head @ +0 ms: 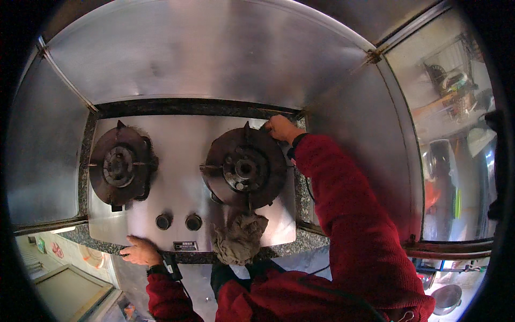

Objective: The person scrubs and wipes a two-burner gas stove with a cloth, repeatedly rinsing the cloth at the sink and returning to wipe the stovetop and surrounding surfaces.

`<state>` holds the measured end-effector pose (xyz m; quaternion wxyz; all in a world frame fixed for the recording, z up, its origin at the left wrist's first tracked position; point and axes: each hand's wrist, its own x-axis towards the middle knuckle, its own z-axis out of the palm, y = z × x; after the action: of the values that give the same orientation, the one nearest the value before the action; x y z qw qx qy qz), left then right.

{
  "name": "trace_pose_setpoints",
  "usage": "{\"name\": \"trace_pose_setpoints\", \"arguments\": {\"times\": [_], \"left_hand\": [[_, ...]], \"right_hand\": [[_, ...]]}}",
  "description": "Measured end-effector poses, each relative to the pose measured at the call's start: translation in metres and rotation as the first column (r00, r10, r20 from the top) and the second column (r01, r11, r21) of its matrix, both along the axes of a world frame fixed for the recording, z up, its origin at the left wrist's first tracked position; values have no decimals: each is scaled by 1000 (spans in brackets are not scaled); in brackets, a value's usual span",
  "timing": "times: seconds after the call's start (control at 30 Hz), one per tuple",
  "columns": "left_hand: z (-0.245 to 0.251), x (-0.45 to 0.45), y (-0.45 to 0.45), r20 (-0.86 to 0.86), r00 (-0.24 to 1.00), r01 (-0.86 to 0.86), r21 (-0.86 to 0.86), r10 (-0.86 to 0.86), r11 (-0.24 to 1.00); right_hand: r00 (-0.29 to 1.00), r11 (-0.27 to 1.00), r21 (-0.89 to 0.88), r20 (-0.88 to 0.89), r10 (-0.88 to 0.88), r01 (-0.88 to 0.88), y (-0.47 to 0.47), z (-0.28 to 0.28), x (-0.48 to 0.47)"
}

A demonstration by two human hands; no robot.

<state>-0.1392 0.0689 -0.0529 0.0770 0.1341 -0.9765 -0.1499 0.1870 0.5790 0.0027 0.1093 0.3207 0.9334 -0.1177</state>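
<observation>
A stainless steel gas hob (177, 161) with two burners lies before me. My right hand (281, 128) reaches to its back right corner, behind the right burner (245, 167); its fingers are bent around something dark and small that I cannot make out. Near the front left edge, my left hand (141, 251) rests on the stone rim with fingers apart, holding nothing. The left burner (118, 167) stands apart from both hands. A crumpled grey-brown cloth (241, 239) lies over the front edge of the hob, below the right burner.
Two black control knobs (163, 221) sit near the hob's front. Metal panels (201, 52) enclose it behind and at both sides. Speckled stone edging (307, 241) surrounds the hob. On the far right, a glass pane (458, 161) shows kitchenware, and a round pan (446, 300) is lower down.
</observation>
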Motion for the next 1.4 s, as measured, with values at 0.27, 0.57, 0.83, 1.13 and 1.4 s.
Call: {"name": "trace_pose_setpoints", "arguments": {"times": [0.27, 0.57, 0.83, 1.13, 1.4], "left_hand": [[10, 3, 4, 13, 1000, -5, 18, 5, 1000], [8, 3, 3, 28, 1000, -1, 50, 0, 999], [12, 2, 4, 36, 999, 0, 62, -2, 998], [8, 3, 1, 14, 999, 35, 33, -35, 999], [9, 2, 5, -38, 999, 1, -9, -2, 1000]], "right_hand": [[823, 968, -191, 513, 242, -166, -24, -14, 62], [991, 990, -66, -20, -129, 127, -5, 38, 12], [994, 950, -310, 108, -11, 45, -42, 19, 53], [954, 958, 68, -137, -269, 279, -27, 44, 10], [962, 937, -250, -55, -266, 245, -33, 15, 37]]}}
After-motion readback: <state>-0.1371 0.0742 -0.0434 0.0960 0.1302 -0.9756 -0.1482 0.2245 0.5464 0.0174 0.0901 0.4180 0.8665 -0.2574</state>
